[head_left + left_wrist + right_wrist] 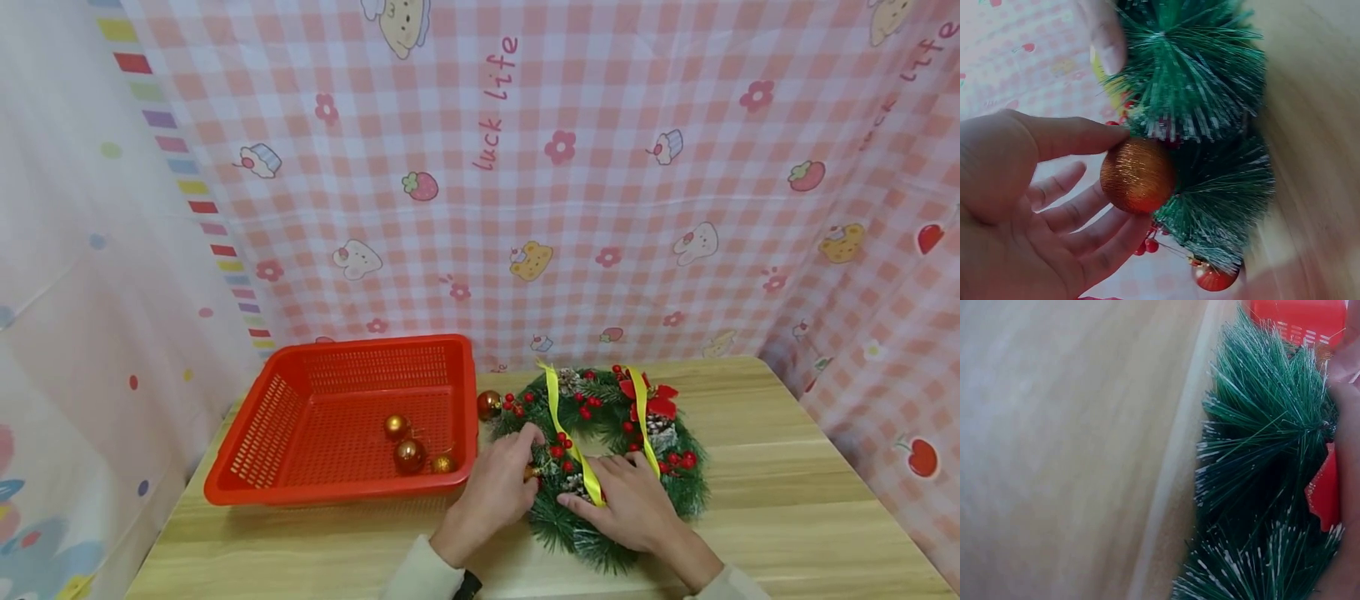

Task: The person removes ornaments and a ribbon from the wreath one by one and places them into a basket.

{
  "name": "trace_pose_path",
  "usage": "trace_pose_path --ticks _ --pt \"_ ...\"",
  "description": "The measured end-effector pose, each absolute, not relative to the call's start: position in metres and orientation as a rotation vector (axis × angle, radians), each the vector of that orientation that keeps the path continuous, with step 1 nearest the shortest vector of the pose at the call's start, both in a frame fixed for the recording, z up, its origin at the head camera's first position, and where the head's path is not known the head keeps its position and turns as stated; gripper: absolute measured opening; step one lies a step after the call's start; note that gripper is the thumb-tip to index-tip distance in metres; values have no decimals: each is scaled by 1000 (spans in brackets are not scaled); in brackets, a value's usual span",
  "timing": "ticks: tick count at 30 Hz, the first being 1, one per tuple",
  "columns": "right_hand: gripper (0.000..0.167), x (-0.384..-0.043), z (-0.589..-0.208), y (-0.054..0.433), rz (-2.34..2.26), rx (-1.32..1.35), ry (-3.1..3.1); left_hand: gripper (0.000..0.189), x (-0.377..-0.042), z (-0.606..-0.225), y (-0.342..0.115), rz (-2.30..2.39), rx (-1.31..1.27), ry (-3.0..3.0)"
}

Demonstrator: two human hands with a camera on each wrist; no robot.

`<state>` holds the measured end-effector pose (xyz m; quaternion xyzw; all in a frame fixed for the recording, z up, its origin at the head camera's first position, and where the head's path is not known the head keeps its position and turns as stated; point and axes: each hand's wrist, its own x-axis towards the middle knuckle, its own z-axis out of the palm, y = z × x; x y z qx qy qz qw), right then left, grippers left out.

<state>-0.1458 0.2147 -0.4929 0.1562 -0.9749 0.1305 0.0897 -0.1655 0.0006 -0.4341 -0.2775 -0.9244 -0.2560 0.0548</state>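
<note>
A green Christmas wreath (573, 533) with red berries, pine cones, a red flower and yellow ribbon (551, 404) lies on the table. My left hand (498, 483) is at the wreath's left side and pinches an orange bauble (1138, 175) between thumb and fingers, against the green needles. My right hand (633, 504) lies over the front of the wreath and grips it, fingers bent into the central hole and thumb on the near side. Another shiny bauble (489, 405) sits at the wreath's upper left edge.
A red plastic basket (225, 492) stands left of the wreath, with several baubles (409, 457) inside near its right side. Wooden tabletop (787, 500) extends to the right. A pink checked cloth (480, 208) hangs behind the table.
</note>
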Motion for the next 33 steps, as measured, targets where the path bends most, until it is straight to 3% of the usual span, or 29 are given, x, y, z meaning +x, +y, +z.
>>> trace_pose_path --ticks 7,12,19,29,33 --pt "73 -146 -492 214 378 460 -2890 43 -166 -427 0 -1133 -710 -2854" --pt "75 -147 -491 214 385 458 -2914 42 -163 -428 3 -1035 -632 -2912" --pt "78 -147 -491 213 392 445 -2947 58 -158 -434 6 -856 -604 -2994" --pt "75 -145 -493 213 390 453 -2923 58 -162 -432 3 -1152 -627 -2905" --pt "74 -145 -493 214 395 452 -2912 54 -160 -432 6 -998 -632 -2880"
